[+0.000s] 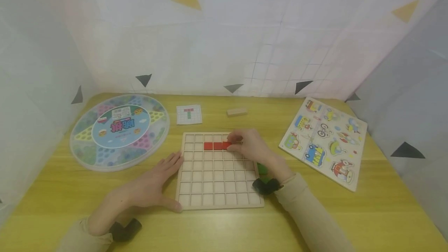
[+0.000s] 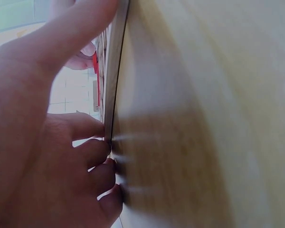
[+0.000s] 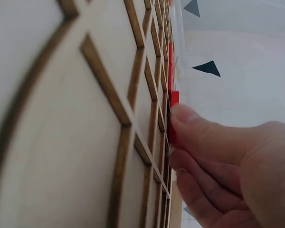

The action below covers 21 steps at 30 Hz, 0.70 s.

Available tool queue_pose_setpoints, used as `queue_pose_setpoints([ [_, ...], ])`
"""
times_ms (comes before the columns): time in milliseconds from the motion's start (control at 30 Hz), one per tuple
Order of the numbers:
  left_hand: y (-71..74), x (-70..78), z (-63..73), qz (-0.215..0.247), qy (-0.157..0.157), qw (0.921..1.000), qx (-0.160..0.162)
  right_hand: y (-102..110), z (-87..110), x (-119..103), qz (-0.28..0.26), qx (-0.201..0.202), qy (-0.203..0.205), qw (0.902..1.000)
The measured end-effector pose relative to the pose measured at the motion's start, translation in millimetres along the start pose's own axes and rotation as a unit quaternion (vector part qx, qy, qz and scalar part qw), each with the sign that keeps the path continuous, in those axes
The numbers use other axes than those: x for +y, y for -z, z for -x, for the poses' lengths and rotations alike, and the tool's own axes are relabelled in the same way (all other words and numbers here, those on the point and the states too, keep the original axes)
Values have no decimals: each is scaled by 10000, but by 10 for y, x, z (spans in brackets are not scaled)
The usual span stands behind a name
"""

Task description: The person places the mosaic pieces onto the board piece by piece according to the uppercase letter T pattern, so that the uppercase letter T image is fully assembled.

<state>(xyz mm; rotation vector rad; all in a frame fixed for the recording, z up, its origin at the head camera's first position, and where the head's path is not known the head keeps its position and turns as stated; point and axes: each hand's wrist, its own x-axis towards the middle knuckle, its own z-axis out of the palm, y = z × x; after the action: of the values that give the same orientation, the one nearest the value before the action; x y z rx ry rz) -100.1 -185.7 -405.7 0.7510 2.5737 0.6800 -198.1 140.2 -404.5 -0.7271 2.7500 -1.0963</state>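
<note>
A wooden grid board (image 1: 208, 176) lies on the table in front of me. Two red square tiles (image 1: 212, 146) sit side by side in its second row. My right hand (image 1: 250, 145) pinches another red tile (image 3: 175, 99) between thumb and fingers, at the right end of that red row. In the right wrist view this tile stands slightly proud of the grid. My left hand (image 1: 150, 184) rests along the board's left edge, thumb at the near corner and fingertips (image 2: 107, 187) further up the side. Green tiles (image 1: 262, 168) lie by the board's right edge, partly hidden by the right wrist.
Behind the board are a pattern card (image 1: 189, 114) with a red and green T and a small wooden block (image 1: 237, 112). A round Chinese checkers box (image 1: 120, 131) lies left; a wooden vehicle puzzle (image 1: 323, 143) lies right. White sheeting (image 1: 224, 42) encloses the table.
</note>
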Motion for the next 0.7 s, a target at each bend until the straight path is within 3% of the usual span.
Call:
queue_pose_setpoints([
  [700, 3, 1, 2, -35, 20, 10000, -1, 31, 17, -43, 346, -52, 63, 9994],
])
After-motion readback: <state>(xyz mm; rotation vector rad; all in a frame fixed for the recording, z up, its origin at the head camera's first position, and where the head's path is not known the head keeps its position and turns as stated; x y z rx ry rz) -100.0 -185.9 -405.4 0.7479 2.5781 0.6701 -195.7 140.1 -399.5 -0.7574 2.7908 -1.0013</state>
